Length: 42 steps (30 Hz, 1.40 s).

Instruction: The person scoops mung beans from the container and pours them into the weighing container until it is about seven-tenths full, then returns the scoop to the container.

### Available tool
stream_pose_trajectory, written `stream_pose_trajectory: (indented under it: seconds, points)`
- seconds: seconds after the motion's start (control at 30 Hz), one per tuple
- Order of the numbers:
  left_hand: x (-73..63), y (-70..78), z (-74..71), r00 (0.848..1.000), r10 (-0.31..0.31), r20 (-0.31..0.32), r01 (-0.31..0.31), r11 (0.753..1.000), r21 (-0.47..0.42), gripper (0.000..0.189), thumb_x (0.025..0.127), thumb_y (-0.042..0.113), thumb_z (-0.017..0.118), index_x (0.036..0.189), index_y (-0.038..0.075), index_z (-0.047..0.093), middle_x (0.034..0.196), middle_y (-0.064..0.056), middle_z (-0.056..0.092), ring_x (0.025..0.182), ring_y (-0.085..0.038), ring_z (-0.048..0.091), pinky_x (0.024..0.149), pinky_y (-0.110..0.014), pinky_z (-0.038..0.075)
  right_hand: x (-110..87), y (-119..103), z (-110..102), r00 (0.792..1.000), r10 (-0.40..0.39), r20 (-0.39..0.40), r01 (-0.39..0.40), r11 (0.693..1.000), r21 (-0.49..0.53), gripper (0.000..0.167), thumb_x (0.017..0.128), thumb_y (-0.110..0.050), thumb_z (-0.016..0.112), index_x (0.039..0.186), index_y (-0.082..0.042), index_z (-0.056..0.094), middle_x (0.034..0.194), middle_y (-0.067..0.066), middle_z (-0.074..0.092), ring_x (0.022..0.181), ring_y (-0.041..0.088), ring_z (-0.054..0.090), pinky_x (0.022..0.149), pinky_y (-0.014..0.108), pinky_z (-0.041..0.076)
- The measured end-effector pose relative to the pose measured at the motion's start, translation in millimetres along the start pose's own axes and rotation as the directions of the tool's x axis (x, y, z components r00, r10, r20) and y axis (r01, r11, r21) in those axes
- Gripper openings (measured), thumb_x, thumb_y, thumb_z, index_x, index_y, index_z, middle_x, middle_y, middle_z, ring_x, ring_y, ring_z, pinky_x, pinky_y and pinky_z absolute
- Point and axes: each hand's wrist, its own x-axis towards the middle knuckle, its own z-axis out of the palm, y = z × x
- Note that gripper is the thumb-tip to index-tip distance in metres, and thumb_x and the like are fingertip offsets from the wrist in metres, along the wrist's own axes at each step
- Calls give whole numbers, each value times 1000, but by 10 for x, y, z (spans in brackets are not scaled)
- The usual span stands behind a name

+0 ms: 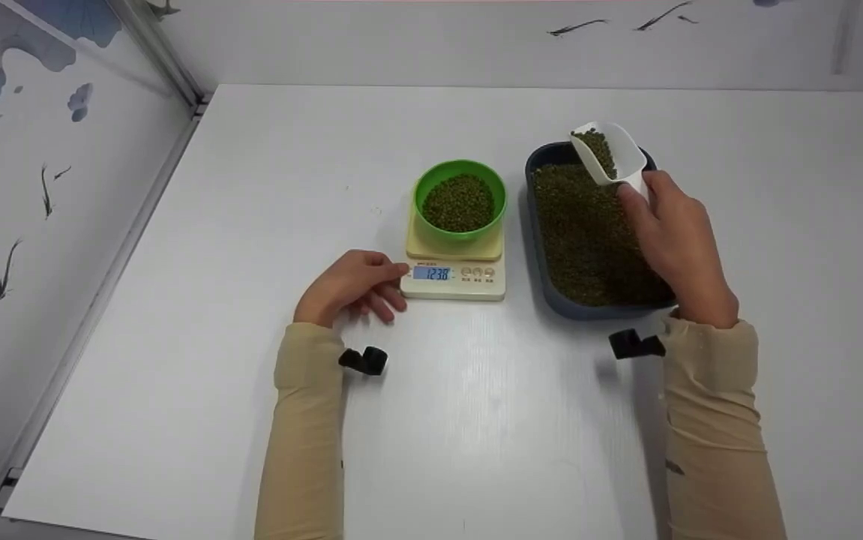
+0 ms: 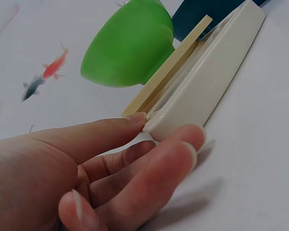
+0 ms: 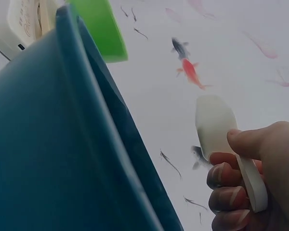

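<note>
My right hand [image 1: 680,232] grips a white plastic scoop [image 1: 630,150] by its handle, fingers wrapped round it in the right wrist view. The scoop holds some small green beans [image 1: 597,150] and is raised over the far end of a dark blue tub [image 1: 538,247] filled with more of them. A green bowl [image 1: 502,196], partly filled with beans, stands on the kitchen scale [image 1: 442,290], whose display shows lit digits. At the scale's front left corner, my left hand [image 1: 352,285] touches the edge with a fingertip, its other fingers loosely bent beside it.
All of it sits on a white table [image 1: 476,435], with the tub right of the scale. White panels [image 1: 401,45] with painted fish and plants border the table at the back and left. A dark mount [image 1: 365,361] sticks out from each sleeve cuff.
</note>
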Motion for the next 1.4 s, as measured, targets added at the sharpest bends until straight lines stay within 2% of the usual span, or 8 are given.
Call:
stream_pose_trajectory:
  seconds: [0.17, 0.4, 0.57, 0.93, 1.13, 1.2, 1.3, 1.4]
  points:
    - [-35, 24, 3, 1000, 18, 3, -18, 1000, 10, 42, 81, 45, 61, 91, 4, 60, 80, -15, 67, 64, -27, 66, 42, -22, 40, 8, -11, 27, 1000, 13, 12, -13, 1000, -6, 57, 91, -50, 32, 123, -3, 40, 84, 13, 51, 67, 27, 43, 59, 38, 31]
    - [-238, 194, 40, 1000, 16, 9, -17, 1000, 22, 34, 88, 34, 56, 92, 1, 60, 81, -17, 67, 63, -27, 66, 44, -23, 40, 17, -15, 71, 998, 27, 65, -27, 1000, 3, 57, 91, -51, 28, 121, -2, 32, 83, 12, 49, 62, 25, 42, 55, 37, 31]
    - [-305, 256, 57, 1000, 4, 6, -5, 1000, 27, 34, 89, 33, 55, 94, 0, 60, 83, -18, 67, 66, -28, 66, 45, -23, 40, 17, -17, 73, 996, 37, 79, -36, 999, -7, 58, 91, -51, 28, 122, -2, 31, 83, 13, 48, 63, 27, 42, 55, 38, 30]
    - [-284, 253, 54, 1000, 23, 13, -23, 999, 30, 34, 89, 32, 54, 94, -1, 59, 82, -18, 67, 64, -28, 66, 44, -23, 40, 9, -42, 74, 998, 28, 62, -27, 1000, -14, 57, 91, -51, 30, 123, -4, 34, 85, 14, 49, 67, 28, 43, 58, 39, 31]
    - [-139, 121, 28, 1000, 22, 13, -22, 1000, 8, 37, 85, 39, 58, 91, 2, 60, 80, -16, 67, 63, -27, 66, 43, -23, 39, -1, -59, 77, 999, -1, 52, 3, 1000, -24, 54, 91, -51, 32, 121, -6, 40, 79, 12, 49, 63, 27, 42, 57, 38, 30]
    - [-152, 131, 32, 1000, 21, 13, -21, 1000, 5, 37, 85, 38, 58, 91, 2, 60, 80, -16, 67, 63, -27, 66, 43, -22, 39, -5, -71, 79, 999, -11, 46, 13, 1000, -28, 53, 91, -50, 32, 121, -7, 41, 77, 12, 50, 63, 27, 42, 57, 39, 30]
    - [-265, 234, 54, 1000, 12, 15, -12, 1000, 9, 33, 88, 33, 56, 92, 0, 59, 82, -17, 67, 64, -26, 66, 44, -23, 39, -14, -104, 82, 999, -34, 30, 35, 999, -29, 52, 91, -49, 35, 120, -7, 44, 80, 13, 53, 65, 28, 43, 59, 40, 31]
    - [-255, 224, 46, 1000, 15, 21, -15, 1000, 2, 34, 88, 34, 56, 93, 0, 59, 82, -17, 67, 64, -27, 66, 44, -23, 40, -23, -147, 81, 998, -55, 12, 55, 998, -22, 50, 91, -47, 39, 120, -8, 47, 87, 15, 57, 71, 29, 46, 63, 41, 33]
